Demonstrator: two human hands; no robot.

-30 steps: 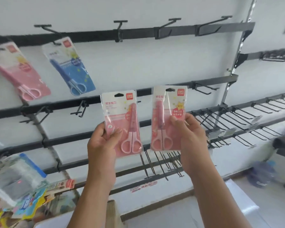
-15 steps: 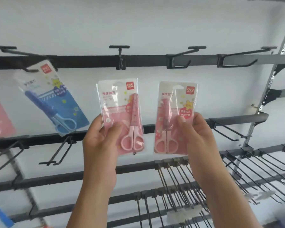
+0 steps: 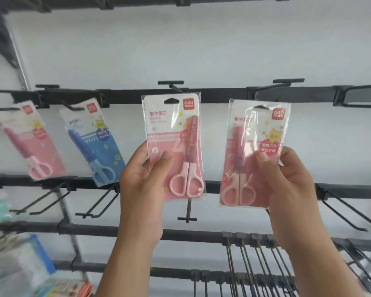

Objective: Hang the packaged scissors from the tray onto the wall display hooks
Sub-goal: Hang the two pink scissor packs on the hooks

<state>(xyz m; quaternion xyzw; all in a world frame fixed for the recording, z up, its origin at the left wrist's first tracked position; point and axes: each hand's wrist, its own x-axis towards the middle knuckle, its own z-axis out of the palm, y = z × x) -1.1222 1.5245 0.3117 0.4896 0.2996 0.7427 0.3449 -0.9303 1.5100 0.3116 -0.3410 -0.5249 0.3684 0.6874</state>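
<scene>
Two flat clear-plastic packs of pink-handled scissors are held up in front of the white wall display. The left pack of pink scissors (image 3: 175,146) stands upright, and its hanging hole at the top lies just under a black T-ended metal hook (image 3: 171,84) on the dark horizontal rail (image 3: 223,95); I cannot tell if the hook is already inside the hole. The left hand (image 3: 142,181) grips this pack at its lower left edge, thumb on the front. The right pack of pink scissors (image 3: 253,155) is a little lower and slightly tilted, not on any hook. The right hand (image 3: 287,185) holds it by the right edge, thumb pressed on the front. To the left, a blue scissors pack (image 3: 94,142) and another pink scissors pack (image 3: 30,140) hang tilted from hooks on the same rail. Below, more black rails carry bare wire hooks (image 3: 255,264).
</scene>
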